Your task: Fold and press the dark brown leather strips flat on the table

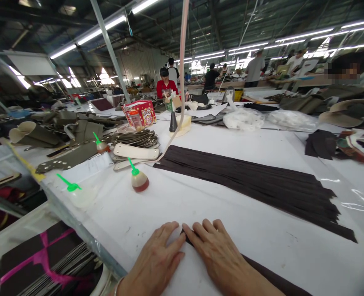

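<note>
A dark brown strip of material (270,271) lies on the white table, running from the bottom right up under my right hand (214,250). My right hand is closed over the strip's far end, its index finger pressing there and the other fingers bent beside it. My left hand (158,255) rests on the table just left of that end. Its fingers are a little apart and hold nothing, and the fingertips are close to the strip's tip; whether they touch it I cannot tell. Beyond the hands lies a wide fanned stack of similar dark strips (240,176).
Squeeze bottles with green spouts, one holding reddish liquid (139,181), stand at the left. Behind them are pale straps (137,151), a pile of olive straps (138,137) and a red box (141,113). A hose (183,53) hangs down. A person in red (166,87) sits across.
</note>
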Demonstrator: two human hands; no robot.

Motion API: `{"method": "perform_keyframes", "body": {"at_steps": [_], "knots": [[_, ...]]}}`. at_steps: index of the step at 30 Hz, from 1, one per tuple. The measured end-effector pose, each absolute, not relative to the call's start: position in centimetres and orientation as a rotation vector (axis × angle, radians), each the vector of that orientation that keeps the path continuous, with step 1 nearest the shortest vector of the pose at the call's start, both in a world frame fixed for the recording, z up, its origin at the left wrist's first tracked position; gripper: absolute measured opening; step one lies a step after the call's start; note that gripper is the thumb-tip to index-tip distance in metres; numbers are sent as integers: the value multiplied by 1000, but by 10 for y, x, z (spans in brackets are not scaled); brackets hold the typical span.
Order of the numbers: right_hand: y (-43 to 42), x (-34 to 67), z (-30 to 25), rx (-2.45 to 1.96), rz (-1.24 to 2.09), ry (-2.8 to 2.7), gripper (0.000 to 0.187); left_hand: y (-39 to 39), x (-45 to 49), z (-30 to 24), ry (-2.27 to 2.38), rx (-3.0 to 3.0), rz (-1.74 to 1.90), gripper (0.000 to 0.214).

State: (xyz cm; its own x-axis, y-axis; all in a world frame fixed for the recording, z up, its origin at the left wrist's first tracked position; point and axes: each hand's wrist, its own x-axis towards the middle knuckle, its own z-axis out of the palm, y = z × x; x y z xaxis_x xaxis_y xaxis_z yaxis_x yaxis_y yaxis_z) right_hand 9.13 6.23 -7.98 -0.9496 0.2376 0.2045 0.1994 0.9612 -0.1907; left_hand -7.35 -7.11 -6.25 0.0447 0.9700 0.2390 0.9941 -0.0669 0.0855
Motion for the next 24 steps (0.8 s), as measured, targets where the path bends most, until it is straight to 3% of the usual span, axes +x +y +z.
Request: {"method": "perform_keyframes", "body": {"at_steps": [6, 11, 17, 24], "knots": [[68, 91, -67, -391, 258, -2918, 57, -63, -76, -48, -2022, -2370, -323, 37], [77, 104, -65, -386, 301, -2902, 28, -57, -85, -45, -1950, -2493, -292, 35], [83, 122, -58, -222, 248, -2900, 14, -52, -87, -43, -1987, -2523, -338, 40], [86, 136, -54, -143, 179, -2915, 15, -44, -80, -43, -1887, -2538, -313, 50]]}}
